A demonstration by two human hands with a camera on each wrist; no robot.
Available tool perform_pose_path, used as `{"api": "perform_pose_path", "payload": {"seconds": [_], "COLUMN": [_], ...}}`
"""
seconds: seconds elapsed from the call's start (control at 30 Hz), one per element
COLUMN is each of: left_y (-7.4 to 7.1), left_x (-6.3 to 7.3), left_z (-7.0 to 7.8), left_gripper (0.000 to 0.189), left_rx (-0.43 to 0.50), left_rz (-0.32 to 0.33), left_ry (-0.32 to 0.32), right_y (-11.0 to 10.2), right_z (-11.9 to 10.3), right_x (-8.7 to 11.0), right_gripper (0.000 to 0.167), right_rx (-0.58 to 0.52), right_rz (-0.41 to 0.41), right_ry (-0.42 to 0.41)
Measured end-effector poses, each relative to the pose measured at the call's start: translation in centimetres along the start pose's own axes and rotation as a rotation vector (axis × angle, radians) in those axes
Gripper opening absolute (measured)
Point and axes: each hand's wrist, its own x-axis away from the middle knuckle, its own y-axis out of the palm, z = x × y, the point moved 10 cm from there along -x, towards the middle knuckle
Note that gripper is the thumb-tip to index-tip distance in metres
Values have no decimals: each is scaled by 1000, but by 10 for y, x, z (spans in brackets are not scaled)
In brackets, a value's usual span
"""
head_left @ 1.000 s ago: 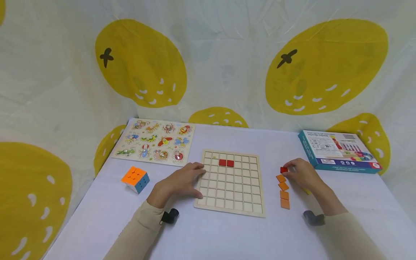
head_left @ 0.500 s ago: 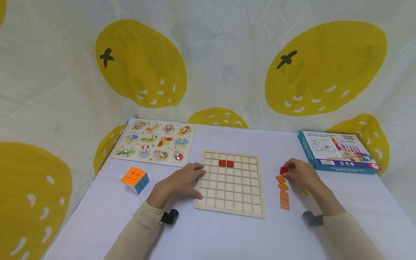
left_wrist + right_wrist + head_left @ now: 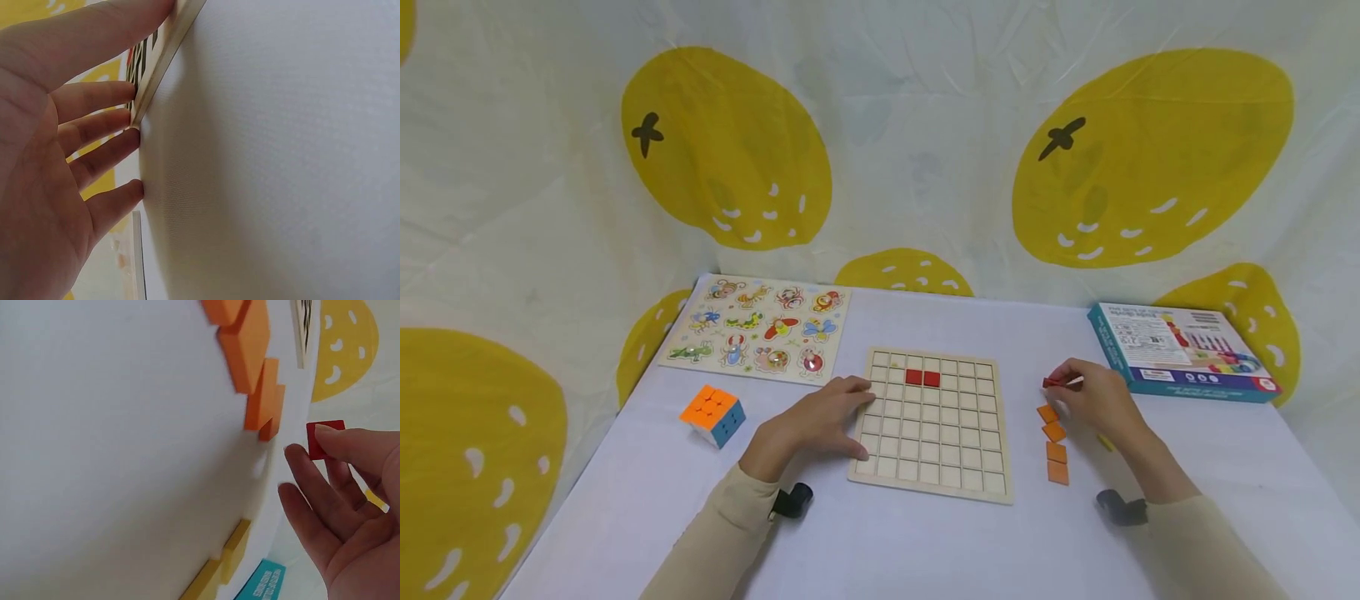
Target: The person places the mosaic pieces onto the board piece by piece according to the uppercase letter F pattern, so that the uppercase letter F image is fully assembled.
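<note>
My left hand (image 3: 820,421) rests along the left side of a wooden grid board (image 3: 929,454), thumb and fingers spread. In the left wrist view some fingertips touch the board's edge. Two red square tiles (image 3: 913,377) sit side by side in the board's second row from the far edge. To the right of the board, my right hand (image 3: 1097,398) pinches another red square tile (image 3: 314,449) between thumb and fingers, raised off the table. Several orange tiles (image 3: 1057,452) lie in a column just nearer than that hand. Yellow tiles (image 3: 235,553) lie below it, partly hidden in the head view.
A Rubik's cube (image 3: 712,414) stands left of my left hand. Behind it lies an insect peg puzzle (image 3: 760,327). At the back right is a flat teal-sided box (image 3: 1180,350). A patterned curtain (image 3: 917,167) hangs behind the white table (image 3: 925,550).
My right hand has lifted the red tile off the table and tilted it from flat to nearly edge-on. The left hand and board have stayed put.
</note>
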Motion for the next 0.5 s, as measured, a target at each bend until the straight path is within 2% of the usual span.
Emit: {"api": "perform_pose_path", "payload": {"seconds": [0.1, 0.27, 0.37, 0.5], "left_y": [0, -1, -1, -1], "left_x": [1, 1, 0, 0], "left_z": [0, 0, 0, 0], "left_gripper": [87, 87, 87, 87], "left_rx": [1, -1, -5, -11], "left_rz": [2, 1, 6, 10], "left_ry": [-4, -11, -4, 6], "right_y": [0, 4, 9, 20], "right_z": [-9, -31, -48, -65], "right_x": [-1, -4, -6, -10], "right_gripper": [20, 17, 14, 14], "right_rx": [-47, -94, -77, -63], "right_rz": [-12, 0, 5, -6], "right_ry": [1, -105, -179, -215]}}
